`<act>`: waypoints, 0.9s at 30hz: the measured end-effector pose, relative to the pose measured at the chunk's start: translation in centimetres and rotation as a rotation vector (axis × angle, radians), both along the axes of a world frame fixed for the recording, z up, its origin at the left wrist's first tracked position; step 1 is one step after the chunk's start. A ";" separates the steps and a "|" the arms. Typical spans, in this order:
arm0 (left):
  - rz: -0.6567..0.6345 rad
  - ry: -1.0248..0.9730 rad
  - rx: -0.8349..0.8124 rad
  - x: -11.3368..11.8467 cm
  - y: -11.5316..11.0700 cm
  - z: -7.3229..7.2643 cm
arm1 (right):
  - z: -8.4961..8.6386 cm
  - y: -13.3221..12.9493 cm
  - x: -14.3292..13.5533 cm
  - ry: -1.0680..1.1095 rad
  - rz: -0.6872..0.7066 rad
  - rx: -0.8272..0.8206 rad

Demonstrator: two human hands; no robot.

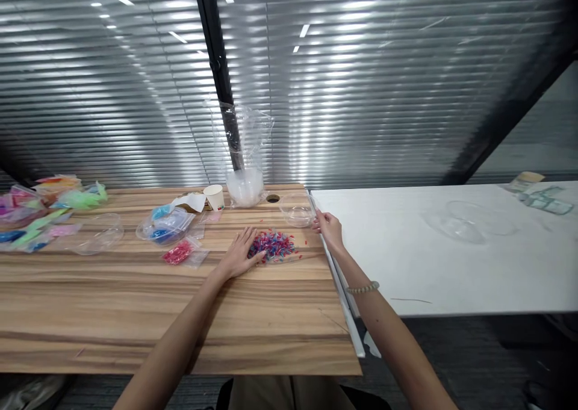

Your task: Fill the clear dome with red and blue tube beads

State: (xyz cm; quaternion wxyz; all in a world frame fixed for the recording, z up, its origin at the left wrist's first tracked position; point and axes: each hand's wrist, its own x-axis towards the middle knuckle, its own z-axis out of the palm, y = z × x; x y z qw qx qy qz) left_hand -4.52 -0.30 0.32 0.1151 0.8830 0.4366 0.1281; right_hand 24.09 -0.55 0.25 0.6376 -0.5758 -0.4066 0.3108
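Observation:
My left hand (pixel 239 253) lies on the wood table with its fingers stretched out and its thumb apart, against the left side of a loose pile of small red, blue and purple tube-like pieces (pixel 276 245). A few of these pieces are scattered just right of the pile. Over the seam at the table's right edge is my right hand (pixel 329 229), with its fingers bent together. Its fingertips are close to the right side of a clear round plastic bowl (pixel 295 215). Whether they pinch anything there is too small to make out.
Left of my hands are a bag of red pieces (pixel 177 252), a clear dish with blue bags (pixel 166 224), an empty clear dish (pixel 97 234) and colourful bags (pixel 81 198). A paper cup (pixel 214 197) and bagged bowls (pixel 245 187) stand behind. A white table (pixel 451 265) adjoins at right.

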 end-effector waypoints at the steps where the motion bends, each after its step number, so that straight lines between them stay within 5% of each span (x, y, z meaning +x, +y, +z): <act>1: 0.009 -0.036 -0.008 0.0 0.4 -0.3 | -0.1 -0.6 -0.1 -0.110 0.002 0.006; 8: 0.053 -0.200 -0.142 1.0 5.5 -1.3 | -1.9 -4.6 -4.3 -0.779 0.241 0.029; 13: -0.023 -0.221 -0.191 3.0 7.8 -0.8 | -2.5 -4.8 -7.6 -0.918 0.319 -0.123; 21: -0.250 -0.289 -0.206 2.9 5.0 0.1 | -0.8 -2.4 -8.8 -0.815 0.389 0.076; 27: -0.220 -0.339 -0.119 2.5 1.0 -0.5 | -0.4 -2.3 -8.7 -0.710 0.400 0.124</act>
